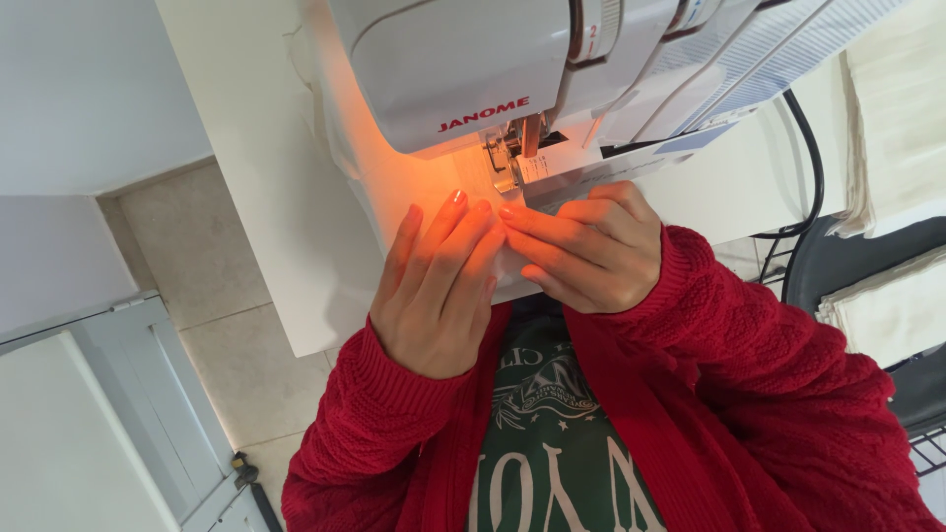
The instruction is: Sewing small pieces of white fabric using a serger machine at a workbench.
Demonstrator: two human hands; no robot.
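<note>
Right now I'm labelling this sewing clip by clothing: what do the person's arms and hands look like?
Both arms wear red, chunky-knit cardigan sleeves with ribbed cuffs at the wrists. The left hand and right hand are bare: no gloves, and no rings or watch showing. The fingernails look painted, though the machine's orange light hides their shade.

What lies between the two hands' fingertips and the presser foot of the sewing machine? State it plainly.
In the head view, only a short stretch of pale fabric, lit orange by the machine's lamp, separates the left hand and right hand from the presser foot.

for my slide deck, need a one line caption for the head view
Left hand and right hand press pale fabric flat at a white sewing machine.
</note>
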